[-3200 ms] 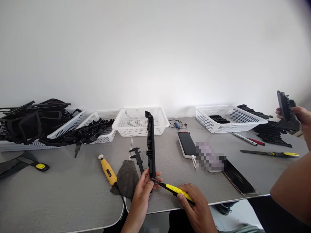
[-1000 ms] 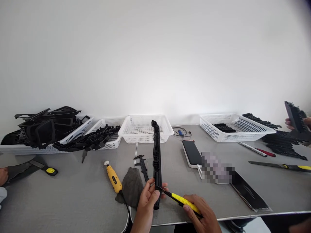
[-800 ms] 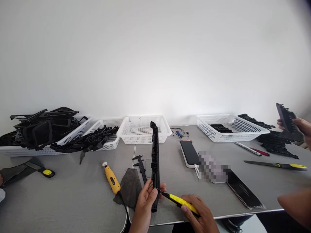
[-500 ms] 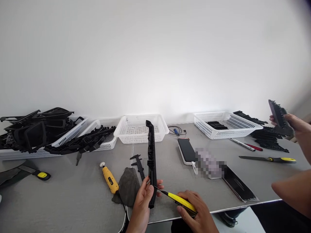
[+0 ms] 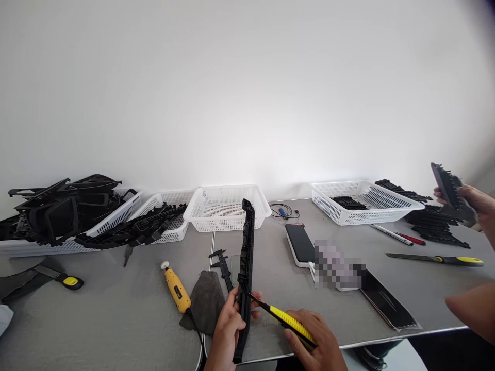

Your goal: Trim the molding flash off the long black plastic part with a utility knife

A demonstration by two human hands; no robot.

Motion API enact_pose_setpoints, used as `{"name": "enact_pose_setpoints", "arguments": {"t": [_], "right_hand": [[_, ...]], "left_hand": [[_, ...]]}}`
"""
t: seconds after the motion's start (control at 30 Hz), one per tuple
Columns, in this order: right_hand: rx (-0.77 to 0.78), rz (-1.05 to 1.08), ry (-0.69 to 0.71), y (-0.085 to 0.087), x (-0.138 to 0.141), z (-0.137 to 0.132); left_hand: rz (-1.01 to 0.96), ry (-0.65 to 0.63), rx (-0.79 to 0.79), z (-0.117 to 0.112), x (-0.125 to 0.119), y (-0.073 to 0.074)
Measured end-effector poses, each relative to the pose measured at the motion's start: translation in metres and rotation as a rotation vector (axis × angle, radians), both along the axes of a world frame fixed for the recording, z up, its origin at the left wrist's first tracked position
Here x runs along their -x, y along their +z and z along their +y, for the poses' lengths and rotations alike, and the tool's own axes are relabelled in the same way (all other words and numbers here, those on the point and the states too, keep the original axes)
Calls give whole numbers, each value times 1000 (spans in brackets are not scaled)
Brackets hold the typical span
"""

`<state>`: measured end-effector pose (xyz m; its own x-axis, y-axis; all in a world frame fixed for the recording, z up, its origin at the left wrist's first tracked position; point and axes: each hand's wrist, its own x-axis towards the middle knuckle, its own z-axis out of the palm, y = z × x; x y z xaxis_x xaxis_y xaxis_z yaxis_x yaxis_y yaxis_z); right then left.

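Note:
My left hand is closed round the lower part of a long black plastic trim piece, held nearly upright above the table's front edge. Between the fingers of my right hand is a yellow and black utility knife. Its dark tip meets the right side of the trim piece, just above my left thumb. Left of my left hand lie a dark grey cloth and a yellow rotary tool with a white round tip. Black calipers rest behind the trim piece.
White baskets line the wall; black parts overfill the left one. A phone, a black packet, pens and a file lie rightward. A co-worker's hand holds a black ribbed part.
The trim piece has slid lower in my left hand and leans slightly right at its top. The knife tip now touches it higher along its length. The view has shifted a little.

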<state>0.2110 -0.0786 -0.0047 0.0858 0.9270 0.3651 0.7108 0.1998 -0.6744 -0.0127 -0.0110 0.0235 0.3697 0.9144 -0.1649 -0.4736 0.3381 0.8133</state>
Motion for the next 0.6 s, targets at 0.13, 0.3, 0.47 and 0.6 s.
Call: {"name": "enact_pose_setpoints", "arguments": {"t": [0.13,0.3,0.47,0.6], "right_hand": [[-35,-8,-2,4,1,0],[-57,-3,-32,8,6,1],[-48,9,-52,5,7,1],[-23,22,-60,4,7,0]], "left_hand": [[-38,29,-28,-3,1,6],[10,81,17,-3,-5,7],[64,113,14,-2,-8,8],[62,97,11,-5,-6,10]]}}
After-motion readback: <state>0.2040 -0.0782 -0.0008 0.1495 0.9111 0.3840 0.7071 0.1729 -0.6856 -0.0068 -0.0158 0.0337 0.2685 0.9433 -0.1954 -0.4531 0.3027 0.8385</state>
